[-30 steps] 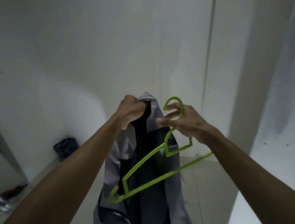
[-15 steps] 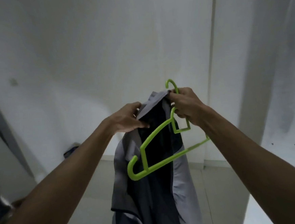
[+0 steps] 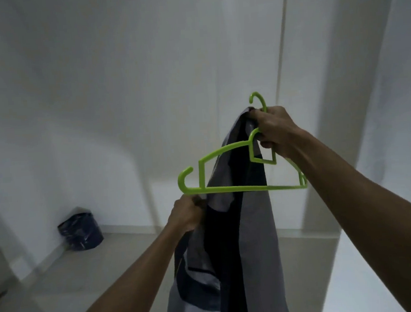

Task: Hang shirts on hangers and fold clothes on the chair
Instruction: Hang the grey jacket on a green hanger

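Observation:
A grey shirt (image 3: pixel 257 238) with a dark inner side hangs in front of me, held up in the air. My right hand (image 3: pixel 275 130) grips the neck of a bright green plastic hanger (image 3: pixel 226 190) together with the shirt's collar, the hook poking up above my fingers. The hanger lies across the front of the shirt, nearly level. Lower down, my left hand (image 3: pixel 185 215) pinches the shirt's left edge just under the hanger's left end.
A dark bin bag (image 3: pixel 80 231) sits on the floor against the white wall (image 3: pixel 96 90) at the left. White cupboard doors (image 3: pixel 338 47) rise behind the shirt. Pale floor tiles (image 3: pixel 98 270) stretch below.
My left hand dropped from the collar to the shirt's edge below the hanger. My right hand took the collar along with the hanger and levelled the hanger.

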A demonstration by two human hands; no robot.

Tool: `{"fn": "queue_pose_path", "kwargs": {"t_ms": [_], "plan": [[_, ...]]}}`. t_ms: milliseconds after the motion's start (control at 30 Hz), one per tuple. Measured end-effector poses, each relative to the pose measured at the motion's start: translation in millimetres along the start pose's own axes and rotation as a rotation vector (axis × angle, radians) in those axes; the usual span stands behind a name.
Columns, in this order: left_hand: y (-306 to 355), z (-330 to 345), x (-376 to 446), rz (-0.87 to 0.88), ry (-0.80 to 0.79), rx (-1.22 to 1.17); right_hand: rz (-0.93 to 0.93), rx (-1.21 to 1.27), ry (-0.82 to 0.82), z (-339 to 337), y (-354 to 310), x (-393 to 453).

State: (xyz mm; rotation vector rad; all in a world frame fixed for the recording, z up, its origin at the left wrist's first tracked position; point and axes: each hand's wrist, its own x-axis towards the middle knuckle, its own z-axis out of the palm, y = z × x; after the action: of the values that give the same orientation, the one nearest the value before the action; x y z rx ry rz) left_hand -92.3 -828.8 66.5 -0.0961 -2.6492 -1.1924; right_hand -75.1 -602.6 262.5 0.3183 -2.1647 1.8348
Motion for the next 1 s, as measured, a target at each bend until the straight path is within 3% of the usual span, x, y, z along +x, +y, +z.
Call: {"fn": "queue_pose_path", "kwargs": {"t_ms": [133,200,300,400,467,533,633,700,800,900,1000], "plan": [[4.9,-36.5,16.5,-0.053,0.231,-0.079,-0.014,-0.172,0.082,-32.4,1.7,-1.0],[17.8,-64.1,27.9,0.03,0.308,-0.085,-0.018,-0.294,0.135,-46.3,7.7,-0.5],[50.0,-114.9,32.4,0.146,0.172,-0.298,0.003,-0.428,0.232,-62.5,21.1,0.5],[72.3,-153.6,28.2,0.117,-0.127,-0.033,0.035,-0.432,0.248,-67.9,36.0,0.2],[77.0,-161.7,26.7,0.014,-0.086,0.24,0.045,-0.385,0.231,-63.4,41.9,-1.6],[68.8,-154.6,30.1,-0.126,0.047,0.311,0.037,-0.339,0.219,-53.3,43.1,-3.4],[51.3,-131.7,30.4,-0.354,0.167,-0.153,0.016,-0.388,0.27,-33.1,45.0,-5.6],[48.7,-117.9,27.9,-0.357,0.216,-0.435,-0.003,-0.443,0.314,-22.5,49.7,-7.1],[63.9,-112.5,22.8,-0.195,0.31,-0.395,0.018,-0.397,0.326,-13.7,61.5,-6.6],[84.3,-130.2,19.7,0.011,0.278,-0.197,0.065,-0.143,0.242,-10.2,62.3,-6.4],[105.7,-153.5,20.3,0.085,0.156,-0.026,0.133,0.261,-0.184,-16.0,49.6,-12.4]]}}
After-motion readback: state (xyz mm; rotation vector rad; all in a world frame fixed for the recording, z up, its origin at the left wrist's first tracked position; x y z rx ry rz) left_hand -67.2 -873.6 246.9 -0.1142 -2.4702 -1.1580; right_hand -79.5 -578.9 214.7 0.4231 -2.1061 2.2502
